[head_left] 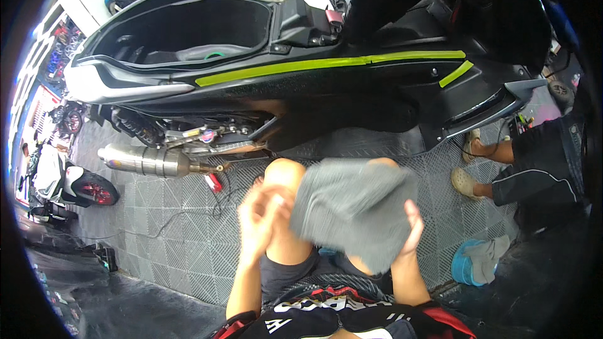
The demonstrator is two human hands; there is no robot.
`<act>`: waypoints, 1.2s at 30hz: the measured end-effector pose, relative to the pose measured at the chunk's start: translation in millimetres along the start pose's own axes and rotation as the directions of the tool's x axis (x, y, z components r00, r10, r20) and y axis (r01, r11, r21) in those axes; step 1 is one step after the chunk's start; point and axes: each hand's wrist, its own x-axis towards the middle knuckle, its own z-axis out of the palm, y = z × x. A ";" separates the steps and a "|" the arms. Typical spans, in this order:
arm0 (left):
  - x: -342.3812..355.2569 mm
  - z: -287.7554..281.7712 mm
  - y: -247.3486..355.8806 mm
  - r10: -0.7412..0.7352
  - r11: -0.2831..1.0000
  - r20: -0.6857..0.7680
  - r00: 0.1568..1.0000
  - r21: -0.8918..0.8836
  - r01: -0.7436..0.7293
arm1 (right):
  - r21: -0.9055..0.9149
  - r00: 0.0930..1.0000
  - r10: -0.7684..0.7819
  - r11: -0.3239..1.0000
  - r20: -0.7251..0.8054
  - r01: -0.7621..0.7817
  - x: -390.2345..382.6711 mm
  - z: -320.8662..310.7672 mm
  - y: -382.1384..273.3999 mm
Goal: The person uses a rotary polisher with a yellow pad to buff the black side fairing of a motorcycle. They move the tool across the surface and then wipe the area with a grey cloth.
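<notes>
A grey cloth [361, 207], folded and slightly blurred, hangs spread above my lap. My right hand [411, 229] grips its right edge, with the thumb showing in front and the other fingers mostly hidden behind the fabric. To the left of the cloth, my left hand [260, 216] is raised over my knee, its fingers partly bent and smeared by motion. Whether it pinches anything does not show. Ahead of me stands a dark scooter body [301, 91] with its seat compartment uncovered and yellow-green tape [282, 70] along its side panel.
A metal exhaust [147, 160] juts from the scooter at left, beside a small red object [213, 182] and a black cable [157, 231] on the tiled floor. At right, a person in clogs [466, 185] stands near a blue bucket [465, 263] with a grey cloth over it.
</notes>
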 end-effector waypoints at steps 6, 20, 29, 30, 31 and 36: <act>43.8 -10.9 65.2 0.673 0.717 -0.447 0.590 0.197 -0.669 | 0.099 0.851 -0.191 0.982 0.489 0.163 48.4 61.3 -23.4; 81.8 -9.6 39.6 0.411 0.911 -0.382 0.828 0.180 -0.370 | -0.023 0.990 -0.137 0.990 0.018 0.137 28.5 30.7 39.1; 70.6 86.8 64.4 0.430 0.903 0.267 0.863 -0.117 -0.414 | -0.079 0.991 -0.042 0.995 0.129 0.053 14.4 52.9 106.0; 70.9 82.3 53.1 0.327 0.929 0.309 0.893 -0.277 -0.245 | -0.091 0.994 0.049 0.995 0.095 -0.040 1.5 48.9 109.4; 81.7 75.7 30.7 0.231 0.870 0.272 0.934 -0.488 -0.073 | -0.095 0.989 0.127 0.988 0.083 -0.119 0.5 40.4 108.3; 77.8 30.8 -20.0 0.052 0.889 -0.080 0.995 -0.451 -0.082 | -0.037 0.976 0.204 0.979 0.078 -0.202 23.9 21.1 56.3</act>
